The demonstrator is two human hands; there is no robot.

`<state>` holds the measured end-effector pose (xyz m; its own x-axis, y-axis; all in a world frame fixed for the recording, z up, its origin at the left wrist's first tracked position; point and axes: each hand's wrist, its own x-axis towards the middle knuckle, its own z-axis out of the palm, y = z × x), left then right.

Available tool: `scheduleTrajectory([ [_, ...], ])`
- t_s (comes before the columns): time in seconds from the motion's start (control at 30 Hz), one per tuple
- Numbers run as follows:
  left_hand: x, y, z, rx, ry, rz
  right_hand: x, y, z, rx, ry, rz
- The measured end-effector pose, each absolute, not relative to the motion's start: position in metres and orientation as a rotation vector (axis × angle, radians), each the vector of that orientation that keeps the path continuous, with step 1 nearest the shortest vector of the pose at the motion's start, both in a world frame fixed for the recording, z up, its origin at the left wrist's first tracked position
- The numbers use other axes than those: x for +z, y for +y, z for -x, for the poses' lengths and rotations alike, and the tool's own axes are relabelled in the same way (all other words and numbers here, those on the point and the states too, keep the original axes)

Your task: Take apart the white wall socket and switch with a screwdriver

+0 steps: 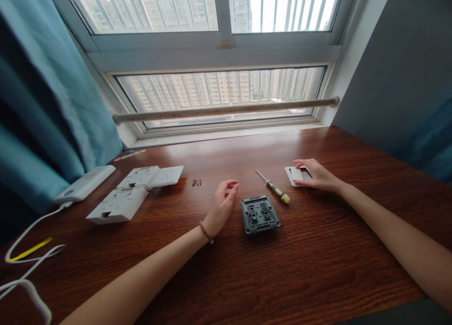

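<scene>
Loosely curled beside the dark grey wall switch base, my left hand is empty, its fingers slightly apart. The base lies flat with two black switch mechanisms facing up. Farther right, my right hand has thumb and fingers closed around a white switch rocker. That rocker is over a white frame lying on the table, partly hidden by the hand. Between the hands lies a screwdriver with a yellow and grey handle, its tip pointing away to the left. Several small screws lie beyond my left hand.
White boxy switch or socket parts and a flat white plate stand at the left. Behind them are a white device with a cable and a yellow strip. A blue curtain borders the wooden table.
</scene>
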<state>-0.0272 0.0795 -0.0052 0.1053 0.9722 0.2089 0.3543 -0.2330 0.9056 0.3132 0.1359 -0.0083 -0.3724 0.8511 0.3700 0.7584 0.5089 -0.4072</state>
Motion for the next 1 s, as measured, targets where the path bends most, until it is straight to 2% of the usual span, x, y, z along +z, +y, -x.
scheduleTrajectory([
  [0.17,-0.003,0.083,0.031,0.831,1.268,-1.611,0.006,0.104,-0.262,0.383,-2.018,1.127],
  [0.37,0.008,0.075,0.026,0.575,1.157,-1.371,-0.002,0.055,-0.187,0.592,-2.134,0.928],
  [1.0,0.007,0.065,0.021,0.621,1.005,-1.263,-0.009,0.043,-0.173,0.566,-2.2,0.939],
])
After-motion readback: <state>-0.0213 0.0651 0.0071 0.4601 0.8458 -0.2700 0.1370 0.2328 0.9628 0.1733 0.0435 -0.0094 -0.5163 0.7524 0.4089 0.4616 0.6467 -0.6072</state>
